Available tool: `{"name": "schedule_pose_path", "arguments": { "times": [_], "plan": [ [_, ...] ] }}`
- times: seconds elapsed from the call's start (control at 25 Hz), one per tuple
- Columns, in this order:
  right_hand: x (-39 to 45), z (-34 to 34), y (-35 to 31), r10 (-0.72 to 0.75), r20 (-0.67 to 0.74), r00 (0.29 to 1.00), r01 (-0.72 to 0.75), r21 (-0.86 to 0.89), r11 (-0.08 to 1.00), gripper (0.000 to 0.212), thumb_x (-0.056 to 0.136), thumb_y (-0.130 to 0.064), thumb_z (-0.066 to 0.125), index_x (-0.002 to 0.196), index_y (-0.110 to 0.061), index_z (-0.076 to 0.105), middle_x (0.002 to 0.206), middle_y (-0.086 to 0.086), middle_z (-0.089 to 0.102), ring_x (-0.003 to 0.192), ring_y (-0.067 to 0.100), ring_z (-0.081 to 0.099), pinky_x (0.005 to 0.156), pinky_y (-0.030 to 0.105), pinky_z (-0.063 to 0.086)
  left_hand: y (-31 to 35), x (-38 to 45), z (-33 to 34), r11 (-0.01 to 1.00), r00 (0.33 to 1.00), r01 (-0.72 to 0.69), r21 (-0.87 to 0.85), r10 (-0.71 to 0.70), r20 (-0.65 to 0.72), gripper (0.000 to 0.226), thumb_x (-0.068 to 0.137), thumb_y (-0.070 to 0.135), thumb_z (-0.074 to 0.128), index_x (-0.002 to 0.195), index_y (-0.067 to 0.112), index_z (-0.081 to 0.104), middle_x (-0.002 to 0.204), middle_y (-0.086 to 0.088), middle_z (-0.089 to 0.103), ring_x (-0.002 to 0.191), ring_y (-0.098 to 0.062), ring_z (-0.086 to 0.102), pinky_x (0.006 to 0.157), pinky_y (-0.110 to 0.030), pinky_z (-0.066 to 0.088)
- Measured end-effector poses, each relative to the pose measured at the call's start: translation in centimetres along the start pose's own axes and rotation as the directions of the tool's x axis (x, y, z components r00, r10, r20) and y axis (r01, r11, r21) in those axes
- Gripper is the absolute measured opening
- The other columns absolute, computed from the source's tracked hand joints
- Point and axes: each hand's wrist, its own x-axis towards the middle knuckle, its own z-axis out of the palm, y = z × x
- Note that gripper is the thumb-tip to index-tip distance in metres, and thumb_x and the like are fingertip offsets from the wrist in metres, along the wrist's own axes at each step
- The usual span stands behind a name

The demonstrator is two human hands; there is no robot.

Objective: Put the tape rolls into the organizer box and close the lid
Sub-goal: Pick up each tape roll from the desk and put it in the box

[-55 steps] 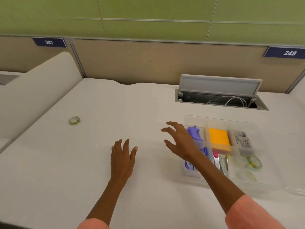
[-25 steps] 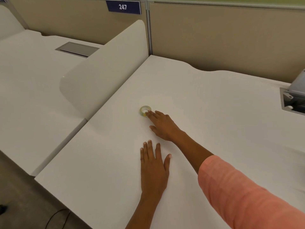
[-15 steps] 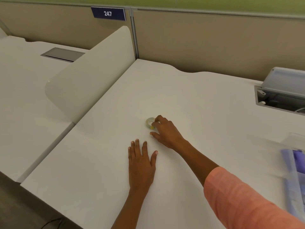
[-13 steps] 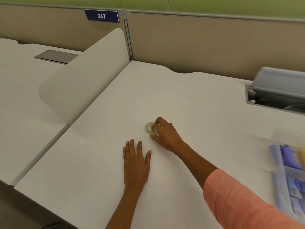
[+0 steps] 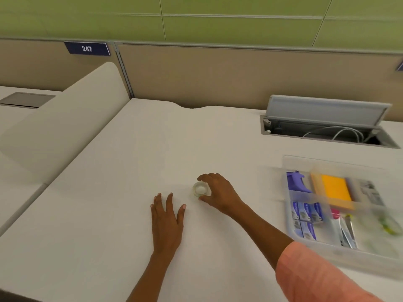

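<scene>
A small greenish tape roll (image 5: pixel 200 189) is pinched between the thumb and fingers of my right hand (image 5: pixel 219 194), just above the white desk. My left hand (image 5: pixel 166 220) lies flat on the desk, fingers spread, a little to the left of the roll and apart from it. The clear organizer box (image 5: pixel 290 216) stands open at the right, holding a purple tool, an orange pad and several small blue packets. A second green tape roll (image 5: pixel 387 223) shows blurred in its right compartment.
An open cable hatch (image 5: pixel 327 125) with white cords sits at the back right of the desk (image 5: pixel 130 160). A white curved divider (image 5: pixel 72 118) bounds the desk on the left. A beige partition runs along the back.
My right hand closed on the tape roll and carried it rightward. The view swung right, bringing the organizer box into sight. My left hand stayed flat.
</scene>
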Motion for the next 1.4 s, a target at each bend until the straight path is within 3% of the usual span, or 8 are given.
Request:
{"name": "schedule_pose_path", "arguments": {
  "times": [0.08, 0.48, 0.76, 0.88, 1.0, 1.12, 1.28, 1.4],
  "plan": [
    [-1.9, -1.9, 1.3, 0.026, -0.072, 0.997, -0.022, 0.061, 0.998, 0.056, 0.076, -0.022, 0.072, 0.127, -0.020, 0.048, 0.121, 0.004, 0.059, 0.112, 0.023, 0.052, 0.090, 0.034, 0.044, 2.0, -0.6, 1.0, 0.997, 0.998, -0.061, -0.050, 0.062, 0.023, 0.054, 0.091, 0.041, 0.041, 0.138, 0.016, 0.031, 0.153, -0.015, 0.020, 0.143, -0.030, 0.011, 0.118, -0.044, 0.016],
    [-14.2, -13.4, 11.8, 0.291, -0.365, 0.885, -0.231, 0.198, 0.952, 0.056, 0.071, -0.012, 0.076, 0.123, -0.011, 0.054, 0.116, 0.012, 0.057, 0.101, 0.027, 0.058, 0.086, 0.041, 0.052, 16.4, -3.5, 7.2, 0.932, 0.942, -0.296, -0.208, 0.322, 0.100, 0.052, 0.091, 0.041, 0.043, 0.138, 0.022, 0.031, 0.154, -0.008, 0.017, 0.143, -0.029, 0.012, 0.114, -0.046, 0.026],
    [-23.5, -19.2, 20.3, 0.488, -0.547, 0.680, -0.563, 0.036, 0.825, 0.048, 0.069, -0.036, 0.077, 0.111, -0.017, 0.063, 0.120, 0.009, 0.060, 0.113, 0.030, 0.048, 0.090, 0.039, 0.038, 24.6, -6.8, 12.2, 0.870, 0.856, -0.440, -0.223, 0.481, 0.190, 0.052, 0.090, 0.037, 0.046, 0.138, 0.021, 0.032, 0.155, -0.009, 0.015, 0.143, -0.027, 0.013, 0.113, -0.041, 0.025],
    [-26.2, -19.8, 22.9, 0.596, -0.509, 0.621, -0.674, 0.042, 0.738, 0.051, 0.063, -0.039, 0.080, 0.108, -0.020, 0.066, 0.137, 0.009, 0.047, 0.129, 0.031, 0.034, 0.100, 0.043, 0.031, 26.8, -7.1, 13.0, 0.796, 0.774, -0.598, -0.094, 0.605, 0.187, 0.051, 0.090, 0.037, 0.046, 0.137, 0.021, 0.033, 0.155, -0.011, 0.015, 0.143, -0.029, 0.014, 0.116, -0.038, 0.015],
    [-27.4, -19.4, 24.4, 0.681, -0.367, 0.634, -0.745, -0.054, 0.665, 0.052, 0.063, -0.041, 0.080, 0.109, -0.022, 0.065, 0.153, 0.010, 0.026, 0.144, 0.030, 0.012, 0.111, 0.047, 0.021, 29.6, -8.3, 13.8, 0.678, 0.671, -0.734, -0.035, 0.732, 0.122, 0.046, 0.090, 0.026, 0.051, 0.134, 0.015, 0.041, 0.150, -0.021, 0.025, 0.141, -0.036, 0.021, 0.115, -0.049, 0.015],
    [-27.7, -18.9, 25.3, 0.734, -0.263, 0.627, -0.774, -0.103, 0.625, 0.054, 0.064, -0.039, 0.079, 0.110, -0.016, 0.064, 0.158, 0.012, 0.011, 0.146, 0.033, -0.001, 0.115, 0.051, 0.014, 32.4, -10.2, 15.1, 0.684, 0.671, -0.716, -0.139, 0.730, 0.133, 0.033, 0.092, 0.013, 0.045, 0.123, 0.016, 0.051, 0.151, -0.020, 0.024, 0.142, -0.034, 0.016, 0.117, -0.051, 0.018],
    [-27.2, -18.3, 25.8, 0.772, -0.159, 0.616, -0.787, -0.158, 0.596, 0.058, 0.068, -0.036, 0.077, 0.117, -0.012, 0.057, 0.158, 0.015, 0.004, 0.145, 0.037, -0.005, 0.118, 0.053, 0.006, 33.8, -11.8, 17.3, 0.670, 0.631, -0.725, -0.157, 0.738, 0.239, 0.034, 0.090, 0.003, 0.039, 0.110, 0.021, 0.061, 0.155, -0.013, 0.014, 0.145, -0.027, 0.000, 0.119, -0.040, -0.003],
    [-27.1, -18.0, 26.0, 0.779, -0.138, 0.611, -0.791, -0.137, 0.596, 0.057, 0.071, -0.035, 0.076, 0.117, -0.010, 0.055, 0.158, 0.014, 0.008, 0.146, 0.037, -0.002, 0.116, 0.056, 0.010, 34.2, -12.5, 18.4, 0.667, 0.607, -0.735, -0.122, 0.728, 0.319, 0.027, 0.092, 0.011, 0.046, 0.105, 0.026, 0.065, 0.157, -0.008, 0.005, 0.144, -0.026, -0.011, 0.117, -0.037, -0.010]
  ]
}}
